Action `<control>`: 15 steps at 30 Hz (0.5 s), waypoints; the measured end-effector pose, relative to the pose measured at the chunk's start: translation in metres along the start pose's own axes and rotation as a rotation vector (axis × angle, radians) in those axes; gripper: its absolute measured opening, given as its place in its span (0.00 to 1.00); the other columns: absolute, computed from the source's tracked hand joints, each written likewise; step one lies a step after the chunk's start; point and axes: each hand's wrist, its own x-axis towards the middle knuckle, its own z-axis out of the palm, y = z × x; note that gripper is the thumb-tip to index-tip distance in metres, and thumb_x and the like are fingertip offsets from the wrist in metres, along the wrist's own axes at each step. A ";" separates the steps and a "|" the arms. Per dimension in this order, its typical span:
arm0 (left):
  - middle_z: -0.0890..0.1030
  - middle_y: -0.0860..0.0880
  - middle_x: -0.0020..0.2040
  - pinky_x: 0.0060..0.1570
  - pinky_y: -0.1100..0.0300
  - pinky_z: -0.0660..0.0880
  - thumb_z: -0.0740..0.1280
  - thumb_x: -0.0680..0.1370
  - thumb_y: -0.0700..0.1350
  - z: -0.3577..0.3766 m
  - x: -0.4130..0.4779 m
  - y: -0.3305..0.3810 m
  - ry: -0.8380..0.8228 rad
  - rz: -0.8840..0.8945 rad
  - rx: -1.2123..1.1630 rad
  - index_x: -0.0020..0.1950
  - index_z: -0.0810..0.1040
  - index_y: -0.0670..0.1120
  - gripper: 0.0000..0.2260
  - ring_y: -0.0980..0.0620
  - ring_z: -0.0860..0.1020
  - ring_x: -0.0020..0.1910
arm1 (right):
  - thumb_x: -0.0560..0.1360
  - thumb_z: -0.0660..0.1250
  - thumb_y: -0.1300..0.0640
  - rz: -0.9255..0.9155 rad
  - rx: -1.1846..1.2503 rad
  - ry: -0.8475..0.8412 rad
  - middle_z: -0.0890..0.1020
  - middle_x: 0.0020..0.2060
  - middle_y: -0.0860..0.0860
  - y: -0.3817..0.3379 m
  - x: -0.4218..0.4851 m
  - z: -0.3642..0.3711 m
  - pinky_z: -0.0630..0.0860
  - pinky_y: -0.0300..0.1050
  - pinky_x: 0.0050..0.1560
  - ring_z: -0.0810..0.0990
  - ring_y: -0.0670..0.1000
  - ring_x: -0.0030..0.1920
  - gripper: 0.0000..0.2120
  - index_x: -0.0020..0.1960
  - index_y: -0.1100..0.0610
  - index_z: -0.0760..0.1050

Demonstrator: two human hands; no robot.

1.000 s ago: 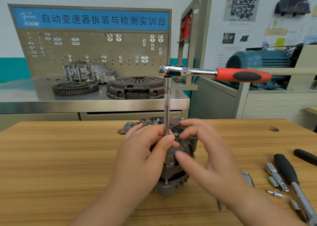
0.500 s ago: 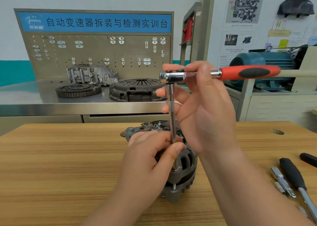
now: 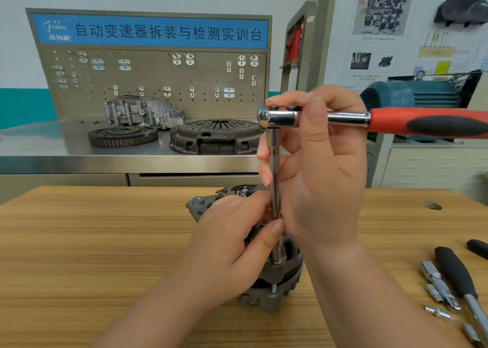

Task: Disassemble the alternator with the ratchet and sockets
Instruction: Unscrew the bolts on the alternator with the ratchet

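Light wood-grain table (image 3: 105, 255); stainless steel workbench (image 3: 79, 160) and pegboard (image 3: 158, 83) behind. Grey cast-metal alternator (image 3: 280, 276) stands mid-table. Left hand (image 3: 232, 247) grips its housing, thumb against upright chrome extension bar (image 3: 274, 189). Right hand (image 3: 322, 168) curls round neck of red-handled chrome ratchet (image 3: 396, 120), handle horizontal.

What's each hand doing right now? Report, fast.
Left hand: closed, gripping the alternator, thumb against the extension bar.
Right hand: closed round the ratchet near its head.

Wooden table (image 3: 92, 255): alternator (image 3: 286, 273) centre; sockets (image 3: 437, 281), black-handled driver (image 3: 454, 271) right.
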 end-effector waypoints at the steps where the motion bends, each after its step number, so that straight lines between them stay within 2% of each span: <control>1: 0.76 0.53 0.33 0.40 0.59 0.69 0.56 0.79 0.53 0.001 0.000 0.001 0.007 -0.007 0.001 0.45 0.77 0.45 0.15 0.55 0.73 0.34 | 0.77 0.60 0.55 -0.034 -0.044 0.011 0.78 0.40 0.50 0.000 -0.001 0.000 0.69 0.41 0.24 0.74 0.53 0.29 0.07 0.44 0.46 0.75; 3: 0.75 0.54 0.31 0.39 0.60 0.67 0.56 0.79 0.53 0.003 -0.001 0.002 0.024 -0.017 0.008 0.43 0.76 0.47 0.14 0.56 0.72 0.33 | 0.78 0.60 0.57 -0.141 -0.178 0.013 0.77 0.40 0.51 -0.002 -0.002 0.000 0.69 0.43 0.23 0.74 0.53 0.28 0.05 0.47 0.49 0.73; 6: 0.73 0.55 0.31 0.39 0.57 0.68 0.56 0.79 0.53 0.007 -0.001 0.002 0.047 -0.011 0.022 0.42 0.76 0.48 0.13 0.56 0.70 0.32 | 0.78 0.60 0.60 -0.235 -0.321 0.012 0.76 0.44 0.57 -0.003 -0.003 -0.001 0.71 0.45 0.22 0.76 0.52 0.29 0.03 0.49 0.54 0.71; 8: 0.73 0.55 0.31 0.40 0.57 0.68 0.56 0.79 0.53 0.009 -0.001 0.002 0.058 -0.015 0.037 0.43 0.76 0.48 0.13 0.57 0.70 0.33 | 0.78 0.60 0.59 -0.192 -0.305 0.021 0.76 0.41 0.55 -0.004 -0.002 -0.003 0.72 0.44 0.23 0.76 0.52 0.29 0.03 0.49 0.55 0.71; 11: 0.74 0.57 0.31 0.42 0.61 0.67 0.57 0.79 0.53 0.010 -0.001 0.002 0.080 -0.009 0.043 0.45 0.76 0.50 0.11 0.59 0.71 0.34 | 0.80 0.59 0.59 -0.028 -0.137 0.055 0.79 0.41 0.50 -0.006 0.000 -0.005 0.72 0.41 0.24 0.75 0.52 0.28 0.04 0.49 0.54 0.72; 15: 0.73 0.58 0.31 0.42 0.61 0.67 0.58 0.79 0.52 0.011 -0.001 0.001 0.102 0.025 0.039 0.45 0.73 0.53 0.07 0.62 0.71 0.34 | 0.79 0.57 0.57 0.121 0.027 0.078 0.81 0.41 0.51 -0.006 0.003 -0.005 0.69 0.39 0.23 0.74 0.51 0.25 0.05 0.47 0.56 0.70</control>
